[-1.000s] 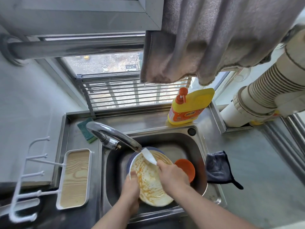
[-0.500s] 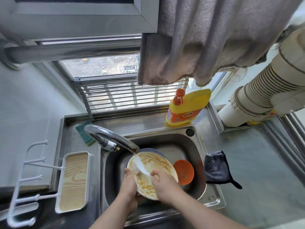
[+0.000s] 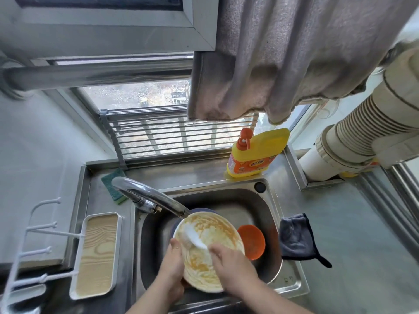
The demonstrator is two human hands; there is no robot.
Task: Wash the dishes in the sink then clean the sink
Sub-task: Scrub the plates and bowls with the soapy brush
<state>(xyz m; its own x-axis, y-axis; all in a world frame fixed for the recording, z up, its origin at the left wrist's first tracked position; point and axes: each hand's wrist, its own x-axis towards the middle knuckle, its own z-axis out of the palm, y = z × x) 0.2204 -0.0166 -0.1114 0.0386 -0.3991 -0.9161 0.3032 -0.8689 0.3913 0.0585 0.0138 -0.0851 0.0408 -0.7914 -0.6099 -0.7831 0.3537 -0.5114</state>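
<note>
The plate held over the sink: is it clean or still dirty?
Dirty: orange-brown sauce streaks cover the plate, held by the left hand.

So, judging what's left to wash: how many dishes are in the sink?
3: the sauce-smeared plate held by both hands, a blue dish behind it, an orange bowl to its right. More may be hidden underneath.

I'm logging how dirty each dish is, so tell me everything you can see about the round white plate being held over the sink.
The round white plate is glossy, ceramic-looking, smeared with orange-brown sauce. It is tilted over the steel sink, below the faucet spout. The left hand grips its left rim; the right hand holds a white brush against its face.
</note>
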